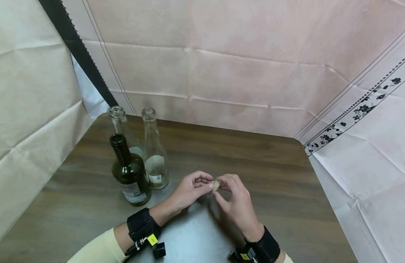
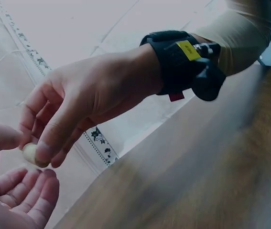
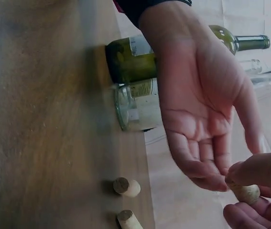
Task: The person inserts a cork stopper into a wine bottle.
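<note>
Both hands meet over the table. A small pale cork (image 1: 216, 185) is between them. The right hand (image 1: 234, 204) pinches the cork with thumb and fingertips; the left wrist view shows its thumb across the cork (image 2: 31, 153). The left hand (image 1: 190, 191) has its thumb and fingertips close beside the cork. In the right wrist view the left palm (image 3: 197, 100) faces the camera, its fingers loosely bent and its thumb apart from them. Two more corks, one (image 3: 127, 186) and another (image 3: 129, 220), stand on the table there; the head view does not show them.
Left of the hands stand a dark green bottle (image 1: 131, 177) and two clear glass bottles, one nearer (image 1: 155, 149) and one behind (image 1: 121, 124), all without stoppers. The wooden table (image 1: 222, 142) has pale cloth (image 1: 202, 73) hanging behind it.
</note>
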{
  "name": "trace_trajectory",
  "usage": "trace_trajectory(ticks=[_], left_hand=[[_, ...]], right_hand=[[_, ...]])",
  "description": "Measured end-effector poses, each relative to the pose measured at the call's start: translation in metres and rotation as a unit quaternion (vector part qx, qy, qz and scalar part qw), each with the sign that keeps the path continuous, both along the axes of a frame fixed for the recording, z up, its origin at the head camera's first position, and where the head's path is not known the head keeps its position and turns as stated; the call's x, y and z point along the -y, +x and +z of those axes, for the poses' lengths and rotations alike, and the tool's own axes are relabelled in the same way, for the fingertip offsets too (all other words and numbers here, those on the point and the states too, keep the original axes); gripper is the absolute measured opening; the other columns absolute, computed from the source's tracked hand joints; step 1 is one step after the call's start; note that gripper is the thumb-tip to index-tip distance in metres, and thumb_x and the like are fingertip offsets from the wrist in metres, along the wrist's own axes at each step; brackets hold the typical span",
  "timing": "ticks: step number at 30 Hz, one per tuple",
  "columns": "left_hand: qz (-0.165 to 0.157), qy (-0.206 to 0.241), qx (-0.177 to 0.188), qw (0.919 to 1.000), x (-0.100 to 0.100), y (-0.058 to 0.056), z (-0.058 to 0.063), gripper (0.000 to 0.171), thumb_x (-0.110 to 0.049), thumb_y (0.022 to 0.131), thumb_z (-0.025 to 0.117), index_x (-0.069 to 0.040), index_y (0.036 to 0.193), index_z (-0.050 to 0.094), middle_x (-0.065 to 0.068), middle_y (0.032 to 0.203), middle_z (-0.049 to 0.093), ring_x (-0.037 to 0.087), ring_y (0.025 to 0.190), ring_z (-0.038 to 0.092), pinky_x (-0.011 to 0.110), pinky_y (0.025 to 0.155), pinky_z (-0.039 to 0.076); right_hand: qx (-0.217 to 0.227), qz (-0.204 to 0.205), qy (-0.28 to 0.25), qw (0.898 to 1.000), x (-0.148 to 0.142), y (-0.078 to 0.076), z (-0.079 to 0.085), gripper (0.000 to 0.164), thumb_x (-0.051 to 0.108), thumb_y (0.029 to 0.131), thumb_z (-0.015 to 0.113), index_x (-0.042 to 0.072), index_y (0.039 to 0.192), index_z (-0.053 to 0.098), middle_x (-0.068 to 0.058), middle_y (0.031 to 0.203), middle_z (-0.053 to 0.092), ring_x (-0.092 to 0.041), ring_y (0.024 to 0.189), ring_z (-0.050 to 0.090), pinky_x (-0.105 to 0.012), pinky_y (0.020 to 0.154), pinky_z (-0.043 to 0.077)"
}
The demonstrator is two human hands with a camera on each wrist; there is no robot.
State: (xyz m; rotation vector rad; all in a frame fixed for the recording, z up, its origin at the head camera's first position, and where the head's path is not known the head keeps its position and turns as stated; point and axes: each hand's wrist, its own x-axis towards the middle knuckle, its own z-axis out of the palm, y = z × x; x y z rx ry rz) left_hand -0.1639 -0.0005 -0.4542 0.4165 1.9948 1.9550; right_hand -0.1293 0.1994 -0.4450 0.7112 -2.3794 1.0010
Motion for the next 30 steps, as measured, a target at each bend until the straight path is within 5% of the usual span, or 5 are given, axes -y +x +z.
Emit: trace_trajectory(ticks=[4,14,20,25,30], left_hand=[[-0.003,0.02,-0.007,0.9998,-0.003,0.0,0.002,0.031,-0.022,0.1,0.073,-0.005,0.124,0.065,0.013,0.117,0.07,0.018,0.1,0.071,0.053,0.095,0.06],[0.023,0.005,-0.017,0.9996,-0.004,-0.001,0.003,0.026,-0.017,0.096,0.075,-0.007,0.119,0.067,0.011,0.113,0.07,0.017,0.098,0.069,0.024,0.081,0.06],[0.023,-0.02,-0.074,0.9968,0.004,0.001,0.0,0.023,-0.015,0.096,0.077,-0.008,0.116,0.068,0.01,0.112,0.071,0.016,0.099,0.068,0.022,0.084,0.059],[0.021,-0.091,-0.188,0.9776,0.012,0.005,-0.001,0.022,-0.016,0.095,0.078,-0.016,0.114,0.069,0.0,0.108,0.072,0.009,0.093,0.067,0.034,0.085,0.062],[0.003,-0.129,-0.304,0.9438,0.014,0.011,0.001,0.023,-0.012,0.093,0.079,-0.019,0.113,0.069,-0.006,0.108,0.069,0.005,0.092,0.066,0.037,0.082,0.064]], right_hand=[[-0.009,0.007,-0.004,1.0,0.002,0.0,0.0,0.046,0.0,0.083,0.086,0.005,0.123,0.064,-0.008,0.12,0.062,-0.019,0.104,0.068,-0.028,0.087,0.064],[-0.009,0.014,-0.005,1.0,0.004,0.0,0.003,0.049,-0.002,0.081,0.087,0.005,0.124,0.064,-0.008,0.121,0.062,-0.02,0.104,0.068,-0.026,0.088,0.063],[0.038,0.01,-0.023,0.999,-0.004,0.004,0.014,0.057,0.002,0.079,0.09,0.006,0.129,0.063,-0.007,0.123,0.062,-0.021,0.102,0.071,-0.031,0.086,0.065],[0.149,0.039,-0.09,0.984,-0.015,0.004,0.027,0.05,0.006,0.086,0.086,0.015,0.13,0.064,-0.004,0.125,0.062,-0.023,0.107,0.068,-0.031,0.086,0.065],[0.28,0.087,-0.129,0.947,-0.024,-0.001,0.032,0.039,0.011,0.093,0.079,0.012,0.129,0.064,-0.012,0.121,0.066,-0.025,0.108,0.068,-0.028,0.088,0.064]])
